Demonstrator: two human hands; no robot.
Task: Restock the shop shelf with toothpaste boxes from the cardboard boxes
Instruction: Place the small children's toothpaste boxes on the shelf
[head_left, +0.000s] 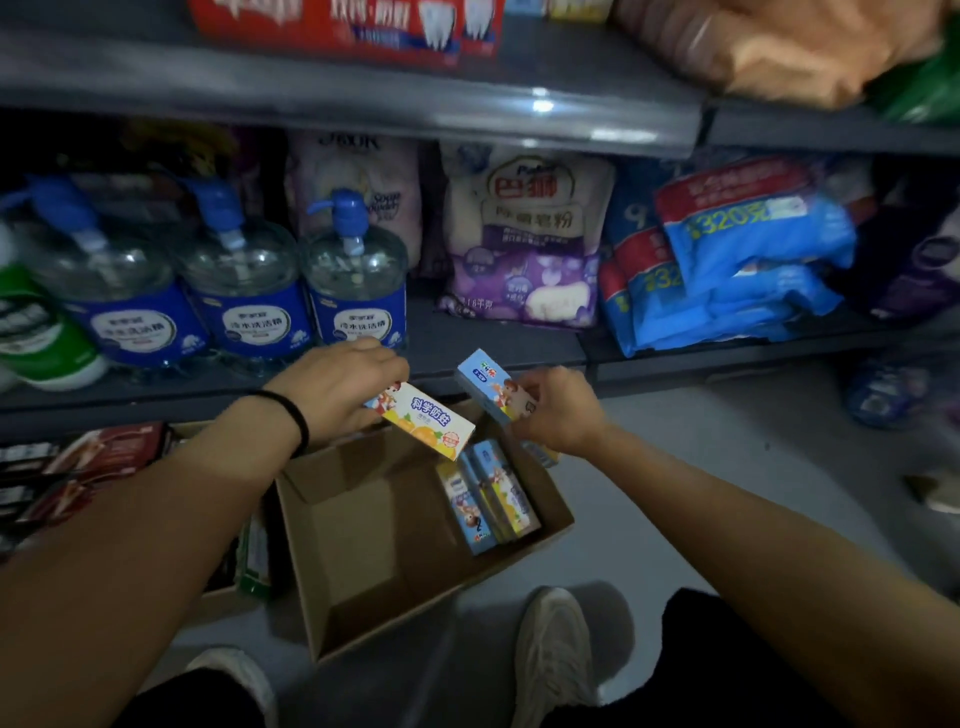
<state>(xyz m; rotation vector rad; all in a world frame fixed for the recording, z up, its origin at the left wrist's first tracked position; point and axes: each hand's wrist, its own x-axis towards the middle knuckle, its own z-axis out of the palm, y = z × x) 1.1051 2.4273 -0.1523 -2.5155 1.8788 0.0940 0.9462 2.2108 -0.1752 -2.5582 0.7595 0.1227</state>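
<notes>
Two toothpaste boxes are up in our hands above the open cardboard box (363, 561) on the floor. Our left hand (337, 387), a black band on its wrist, has its fingers curled over one end of the yellow toothpaste box (428, 423), whose long axis runs from ten o'clock at our fingers down to four o'clock, printed face turned up, free end hanging over the carton's far edge. Our right hand (558, 408) pinches the blue toothpaste box (488, 387) at its near end, with the long axis pointing from our fingers toward ten o'clock, so its far end tips up toward the shelf edge (493, 364). These two boxes sit close together but apart, the blue one at two o'clock from the yellow. Inside the carton, at its right wall, three more toothpaste boxes (491, 496) lie side by side, touching, their long axes running roughly from eleven to five o'clock. Beyond our hands, at twelve o'clock, the shelf carries pump bottles (356, 283) with blue labels at the left, a purple and white bag (524, 234) in the middle and blue packets (737, 260) at the right. Dark red packs (104, 452) lie at nine o'clock from the carton, and one pale shoe (553, 654) stands at five o'clock from it.
</notes>
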